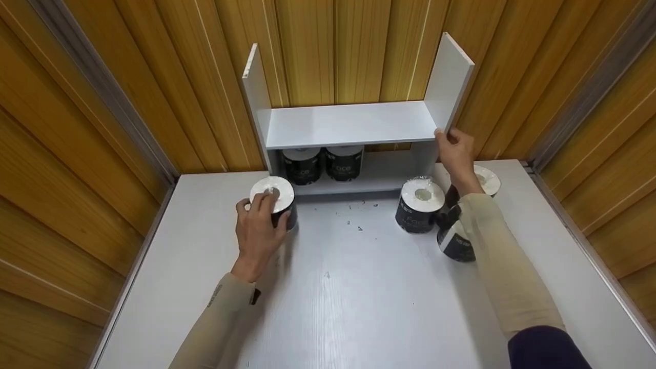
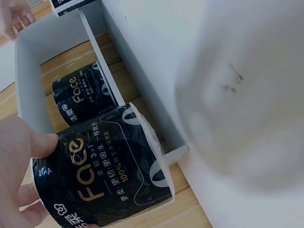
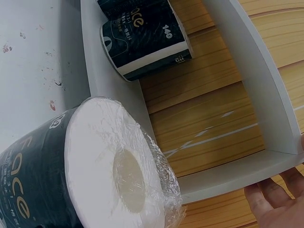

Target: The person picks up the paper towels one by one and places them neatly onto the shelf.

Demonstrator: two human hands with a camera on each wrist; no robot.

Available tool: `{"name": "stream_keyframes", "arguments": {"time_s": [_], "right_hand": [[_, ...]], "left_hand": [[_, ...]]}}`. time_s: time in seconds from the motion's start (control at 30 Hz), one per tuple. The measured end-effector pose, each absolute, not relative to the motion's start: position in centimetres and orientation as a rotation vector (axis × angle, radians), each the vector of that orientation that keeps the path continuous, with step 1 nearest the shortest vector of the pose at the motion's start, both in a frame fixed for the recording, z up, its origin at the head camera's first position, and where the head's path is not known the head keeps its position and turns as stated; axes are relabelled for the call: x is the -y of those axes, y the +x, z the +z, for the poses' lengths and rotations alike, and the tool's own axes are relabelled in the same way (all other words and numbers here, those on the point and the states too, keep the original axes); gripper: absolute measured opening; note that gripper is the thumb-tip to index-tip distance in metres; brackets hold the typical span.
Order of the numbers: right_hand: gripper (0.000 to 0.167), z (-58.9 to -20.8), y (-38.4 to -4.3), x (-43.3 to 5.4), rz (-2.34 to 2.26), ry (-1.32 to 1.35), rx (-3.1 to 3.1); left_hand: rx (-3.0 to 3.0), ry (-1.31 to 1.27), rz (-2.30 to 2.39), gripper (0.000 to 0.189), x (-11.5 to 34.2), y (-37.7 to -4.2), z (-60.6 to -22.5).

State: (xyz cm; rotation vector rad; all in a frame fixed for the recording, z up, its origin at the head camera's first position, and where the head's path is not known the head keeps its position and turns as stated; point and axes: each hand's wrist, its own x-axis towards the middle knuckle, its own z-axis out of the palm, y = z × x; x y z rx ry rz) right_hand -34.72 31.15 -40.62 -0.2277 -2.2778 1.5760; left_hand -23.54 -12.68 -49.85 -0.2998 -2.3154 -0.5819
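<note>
My left hand (image 1: 258, 225) grips a paper roll (image 1: 285, 189) in black-and-white wrapping at the front left of a white shelf (image 1: 353, 123). In the left wrist view, the thumb lies on the dark side of that roll (image 2: 104, 166), which bears the word "Face". With my right hand (image 1: 457, 154) I hold the shelf's right side panel (image 1: 448, 77) near the upper board; in the right wrist view its fingers (image 3: 273, 197) curl against the panel's outer face. Two more rolls (image 1: 302, 166) stand side by side in the lower compartment, towards its left.
A wrapped roll (image 1: 423, 210) stands on the white table (image 1: 333, 297) at the shelf's front right. Other rolls (image 1: 456, 243) are beside it, partly hidden by my right forearm. Wood-patterned walls (image 1: 333, 51) rise behind the shelf and at both sides.
</note>
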Motion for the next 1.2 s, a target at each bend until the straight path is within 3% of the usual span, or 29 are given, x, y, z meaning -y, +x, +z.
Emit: {"name": "stream_keyframes", "arguments": {"time_s": [0.63, 1.2], "right_hand": [[0.051, -40.5, -34.7, -31.1, 1.603, -0.254, 2.306], [0.041, -40.6, -34.8, -31.1, 1.560, -0.243, 2.302]], "left_hand": [[2.358, -0.357, -0.592, 0.052, 9.4, -23.6, -48.9], [2.350, -0.444, -0.599, 0.048, 6.8, -24.1, -48.5]]}}
